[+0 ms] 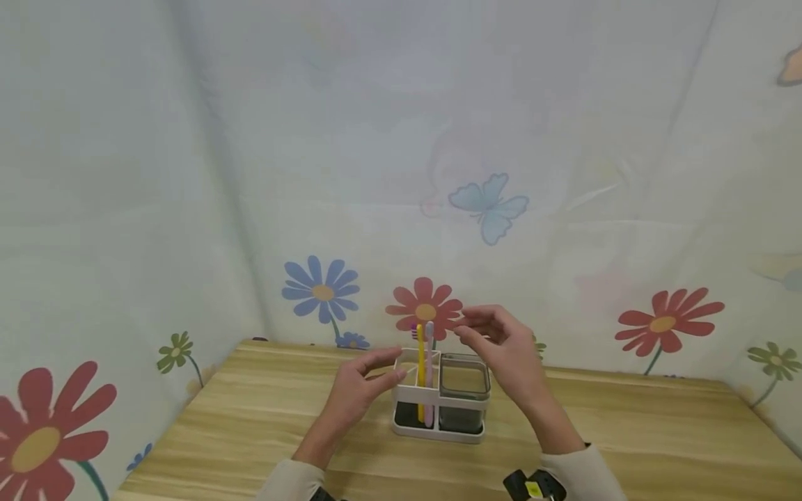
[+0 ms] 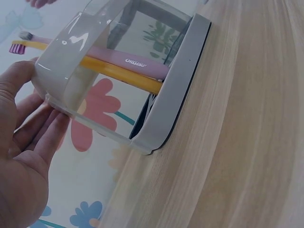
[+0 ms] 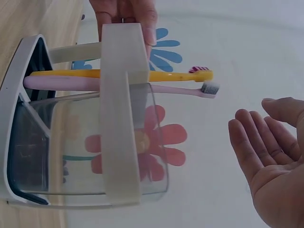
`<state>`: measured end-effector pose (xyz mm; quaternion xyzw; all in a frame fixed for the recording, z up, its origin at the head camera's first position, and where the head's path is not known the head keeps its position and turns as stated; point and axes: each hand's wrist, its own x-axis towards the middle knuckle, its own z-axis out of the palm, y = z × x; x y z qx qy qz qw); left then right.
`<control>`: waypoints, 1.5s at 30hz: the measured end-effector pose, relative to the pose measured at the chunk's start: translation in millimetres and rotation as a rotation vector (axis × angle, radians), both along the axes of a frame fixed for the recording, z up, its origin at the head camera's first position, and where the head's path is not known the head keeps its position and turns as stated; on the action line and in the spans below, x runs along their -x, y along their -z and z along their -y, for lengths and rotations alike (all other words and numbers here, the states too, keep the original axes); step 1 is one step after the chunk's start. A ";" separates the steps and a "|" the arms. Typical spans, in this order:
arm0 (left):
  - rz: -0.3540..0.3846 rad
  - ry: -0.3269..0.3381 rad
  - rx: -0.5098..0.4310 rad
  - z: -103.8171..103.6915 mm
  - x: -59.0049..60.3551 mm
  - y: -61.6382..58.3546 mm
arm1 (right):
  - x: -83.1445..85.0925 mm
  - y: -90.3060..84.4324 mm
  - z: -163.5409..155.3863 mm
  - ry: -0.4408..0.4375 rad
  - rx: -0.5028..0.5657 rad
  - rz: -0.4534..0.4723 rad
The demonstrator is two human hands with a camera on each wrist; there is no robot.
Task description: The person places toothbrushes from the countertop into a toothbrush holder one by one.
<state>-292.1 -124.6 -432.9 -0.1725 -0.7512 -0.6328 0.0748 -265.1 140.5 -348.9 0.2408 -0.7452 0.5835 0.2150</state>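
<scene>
while a pale, creased sheet (image 1: 351,111) printed with big flowers hangs behind as a backdrop, the wood-grained table (image 1: 244,431) gives everything a flat, streaky tan surface to stand on. near the table's middle the toothbrush holder (image 3: 115,109) stands upright, with a rounded white rack above and a dark-floored white tray below, likely so that long things can lean without tipping. the left hand (image 1: 355,390) grips the rack's left end between thumb and fingers, probably to steady it. the right hand (image 1: 512,355) is well apart from the left and holds nothing; its fingers bend loosely in the air just beside the holder's right end. in the right compartment sits a clear, smoky cup (image 3: 71,147), glossy and square with soft corners, its lip rising above the rack, perhaps to make it easy to lift. the two toothbrushes, one yellow (image 3: 85,73) and one lilac (image 3: 66,83), share the left part, heads up, seemingly to keep the bristles off the tray; their smooth handles rest on its floor.
</scene>
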 end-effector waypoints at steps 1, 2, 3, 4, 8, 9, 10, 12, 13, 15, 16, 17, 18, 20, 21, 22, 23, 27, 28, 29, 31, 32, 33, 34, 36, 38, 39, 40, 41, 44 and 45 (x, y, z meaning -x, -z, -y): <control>0.001 0.000 0.001 -0.7 -0.2 -0.2 | -1.2 -1.3 -2.1 0.004 0.004 -0.015; 0.000 0.000 0.001 -1.3 -0.3 -0.6 | -2.7 -2.6 -4.3 0.009 0.007 -0.029; -0.001 0.000 0.002 -1.8 -0.4 -0.9 | -4.4 -3.7 -6.4 0.017 0.007 -0.041; -0.001 -0.002 0.004 -2.1 -0.3 -1.0 | -5.9 -4.9 -8.6 0.021 0.010 -0.049; -0.003 -0.006 0.005 -2.3 -0.9 -1.4 | -11.5 -7.7 -17.9 0.031 0.030 -0.045; -0.002 -0.005 0.008 -2.2 -0.9 -1.2 | -12.7 -7.9 -20.3 0.034 0.037 -0.039; 0.000 -0.005 0.010 -2.0 -1.1 -1.0 | -13.6 -8.1 -22.9 0.035 0.046 -0.035; 0.001 -0.005 0.013 -1.6 -1.0 -0.2 | -15.4 -8.0 -28.0 0.038 0.058 -0.026; 0.001 -0.005 0.015 -1.4 -1.1 -0.1 | -16.3 -7.9 -30.4 0.041 0.061 -0.023; 0.000 -0.005 0.017 -1.2 -1.4 0.1 | -17.7 -7.3 -35.3 0.038 0.063 -0.017; 0.000 -0.006 0.017 -1.3 -1.5 0.1 | -18.4 -6.6 -38.0 0.037 0.062 -0.013; -0.001 -0.006 0.018 -1.4 -1.5 0.0 | -19.2 -5.9 -40.7 0.037 0.057 -0.008; 0.000 -0.007 0.018 -1.4 -1.6 -0.1 | -20.0 -5.2 -43.3 0.037 0.053 0.000; 0.003 -0.009 0.018 -1.3 -1.8 -0.4 | -21.4 -3.6 -48.2 0.036 0.047 0.018; 0.005 -0.008 0.016 -1.3 -1.7 -0.5 | -22.0 -2.7 -50.7 0.039 0.043 0.027; 0.006 -0.008 0.014 -1.2 -1.7 -0.6 | -22.7 -1.8 -53.1 0.040 0.042 0.039; 0.004 -0.006 0.012 -1.3 -1.9 -0.9 | -23.1 -0.7 -55.4 0.041 0.042 0.049; 0.001 -0.001 0.003 -1.4 -1.3 -1.0 | -23.6 4.6 -64.5 0.021 0.062 0.094; 0.001 -0.001 0.003 -1.3 -1.5 -1.2 | -23.7 6.0 -66.7 0.012 0.071 0.105; 0.000 0.000 0.002 -1.3 -1.8 -1.4 | -23.8 7.4 -68.7 0.003 0.081 0.114; -0.001 -0.001 0.003 -1.3 -1.8 -1.5 | -24.3 9.6 -72.9 -0.016 0.102 0.128; -0.003 -0.001 0.004 -1.4 -1.9 -1.7 | -24.7 10.6 -75.1 -0.020 0.106 0.133; -0.004 0.000 0.005 -1.5 -2.3 -2.1 | -25.2 11.5 -77.3 -0.026 0.114 0.138; -0.005 0.000 0.007 -1.6 -2.6 -2.3 | -25.8 12.3 -79.3 -0.030 0.117 0.140; -0.010 0.000 0.009 -1.9 -2.2 -1.9 | -26.9 14.2 -83.6 -0.031 0.115 0.145; -0.010 -0.001 0.013 -2.1 -1.9 -1.5 | -28.4 16.1 -87.7 -0.024 0.101 0.149; -0.009 -0.002 0.015 -2.1 -2.0 -1.4 | -29.1 17.3 -89.8 -0.020 0.098 0.153; -0.009 -0.003 0.015 -2.2 -1.6 -0.9 | -29.7 18.6 -91.9 -0.016 0.093 0.158; -0.011 -0.004 0.015 -2.3 -1.3 -0.5 | -30.4 20.0 -94.1 -0.014 0.089 0.163; -0.007 -0.011 0.015 -2.1 -2.2 -0.5 | -32.1 24.7 -100.4 -0.017 0.089 0.176; -0.005 -0.013 0.014 -1.9 -2.7 -0.8 | -32.7 26.5 -102.4 -0.021 0.094 0.181</control>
